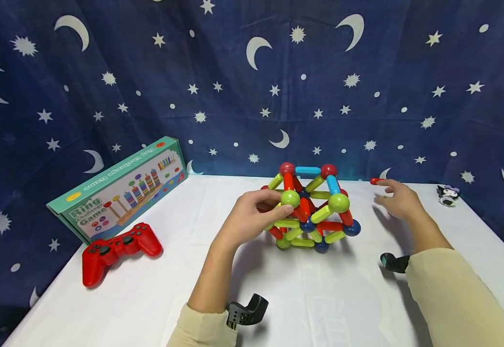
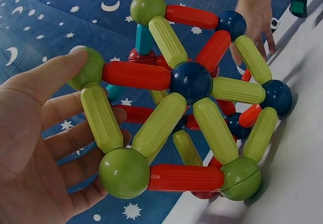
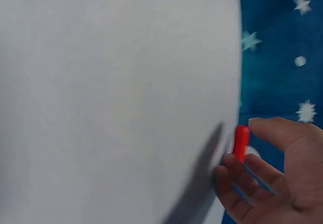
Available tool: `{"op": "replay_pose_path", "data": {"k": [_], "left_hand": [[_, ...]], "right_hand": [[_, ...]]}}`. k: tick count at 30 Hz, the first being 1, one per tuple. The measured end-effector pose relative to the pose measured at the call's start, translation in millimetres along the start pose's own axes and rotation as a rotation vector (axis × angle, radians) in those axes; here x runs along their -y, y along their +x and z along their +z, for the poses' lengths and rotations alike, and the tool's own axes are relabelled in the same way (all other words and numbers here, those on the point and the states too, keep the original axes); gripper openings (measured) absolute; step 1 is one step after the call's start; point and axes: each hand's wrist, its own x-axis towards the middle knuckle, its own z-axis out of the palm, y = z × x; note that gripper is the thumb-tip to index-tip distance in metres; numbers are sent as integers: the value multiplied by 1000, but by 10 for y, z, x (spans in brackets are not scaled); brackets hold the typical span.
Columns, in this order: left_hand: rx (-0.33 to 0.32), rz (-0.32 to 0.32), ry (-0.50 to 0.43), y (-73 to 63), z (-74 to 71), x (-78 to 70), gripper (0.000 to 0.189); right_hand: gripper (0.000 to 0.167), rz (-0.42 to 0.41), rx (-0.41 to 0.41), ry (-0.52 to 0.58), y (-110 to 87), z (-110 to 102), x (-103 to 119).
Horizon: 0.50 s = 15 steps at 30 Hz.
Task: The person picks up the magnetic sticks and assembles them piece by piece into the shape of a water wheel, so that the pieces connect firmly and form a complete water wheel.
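A lattice of red, green and light-blue rods joined by coloured balls [image 1: 308, 225] stands on the white table. My left hand [image 1: 252, 214] holds its left side, with the thumb on a green ball [image 2: 87, 68] and fingers behind it in the left wrist view. Over at the right, my right hand [image 1: 401, 198] is beside a loose red rod [image 3: 241, 143] near the table's back edge. Its thumb and fingers are spread around the rod, with a gap showing between thumb and rod in the right wrist view.
A green ring-game box [image 1: 121, 188] stands at the back left, with a red game controller [image 1: 119, 248] in front of it. A small black-and-white figure [image 1: 448, 195] is at the far right. A dark starry cloth [image 1: 234, 96] hangs behind the table [image 1: 321, 299].
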Motion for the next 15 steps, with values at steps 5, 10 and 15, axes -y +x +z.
{"op": "replay_pose_path", "data": {"k": [5, 10, 15], "left_hand": [[13, -6, 1, 4, 9, 11, 27], [13, -3, 8, 13, -8, -2, 27], [17, -18, 9, 1, -38, 4, 30]], "right_hand": [[67, 86, -43, -50, 121, 86, -57], [71, 96, -60, -83, 247, 106, -71], [71, 65, -32, -111, 374, 146, -95]]}}
